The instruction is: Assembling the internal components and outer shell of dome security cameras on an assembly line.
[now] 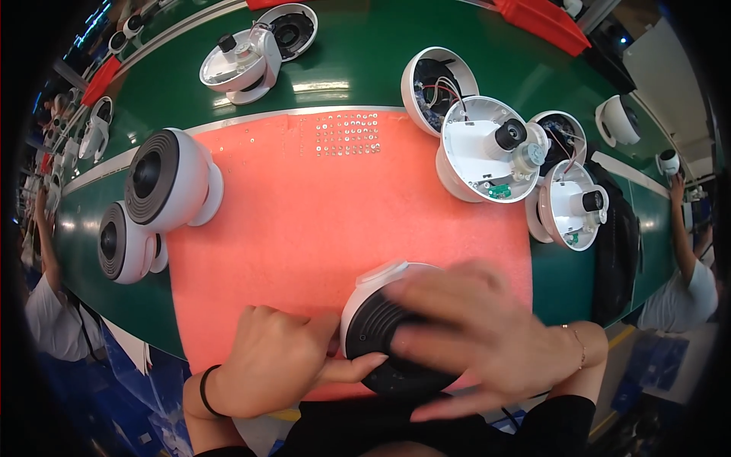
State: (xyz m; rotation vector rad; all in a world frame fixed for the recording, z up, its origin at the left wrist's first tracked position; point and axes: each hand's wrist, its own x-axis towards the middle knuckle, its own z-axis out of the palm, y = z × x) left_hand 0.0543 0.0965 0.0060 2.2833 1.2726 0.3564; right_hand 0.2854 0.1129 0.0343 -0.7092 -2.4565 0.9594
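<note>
A ball-shaped white device (354, 306) with a black ridged round front lies near me on an orange-pink mat (327, 221), its front tilted up. My left hand (278, 354) grips its left side, thumb along the lower edge of the black front and fingers curled at the rim. Across that front stretches my right hand (487, 335), smeared by motion, fingers apart and hiding much of the device. Nothing shows between those fingers. Two similar devices with black fronts, an upper one (175, 179) and a lower one (133, 242), stand left of the mat.
Rows of small metal screws (348, 135) lie on the mat's far part. Opened white housings (487, 152) with wires and black cylinders stand at the right; another (240, 65) is on the green table (358, 53) beyond. A black bag (615, 244) lies far right. Other people work on both sides.
</note>
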